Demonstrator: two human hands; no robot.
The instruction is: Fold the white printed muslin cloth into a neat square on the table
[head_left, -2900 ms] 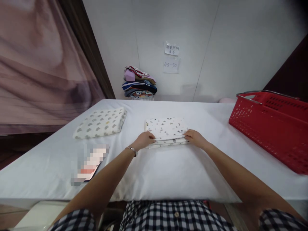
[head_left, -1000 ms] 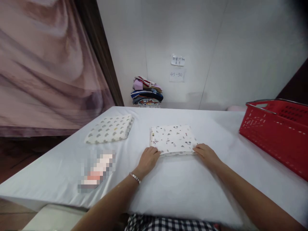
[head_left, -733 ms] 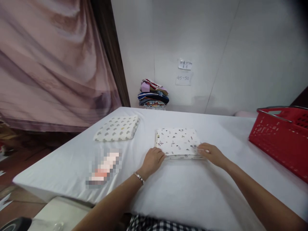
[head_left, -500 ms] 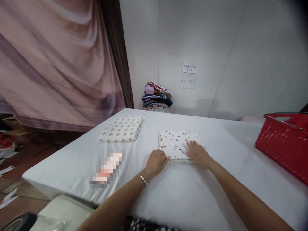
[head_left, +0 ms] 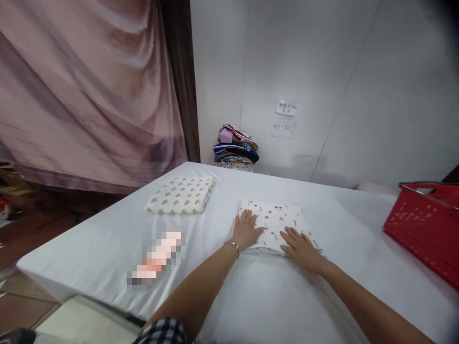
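A folded white cloth with a small scattered print (head_left: 276, 220) lies flat on the white-covered table (head_left: 272, 306). My left hand (head_left: 247, 229) rests palm down on its left part, fingers spread. On the near right part lies my right hand (head_left: 303, 248), also flat with its fingers apart. The cloth's layered near edge shows between the two wrists. To the left sits another folded cloth (head_left: 182, 195), cream with grey mouse-head shapes, and neither hand touches it.
A pixelated flat object (head_left: 158, 258) lies on the table at left. At the right edge stands a red plastic basket (head_left: 423, 229) with a metal handle. Folded clothes (head_left: 236, 148) are stacked behind the table by the wall. A pink curtain (head_left: 89, 95) hangs at left.
Both hands have let go of the printed cloth's near edge and moved onto its top, fingers now spread flat. The camera view has turned left, so the basket appears farther right.
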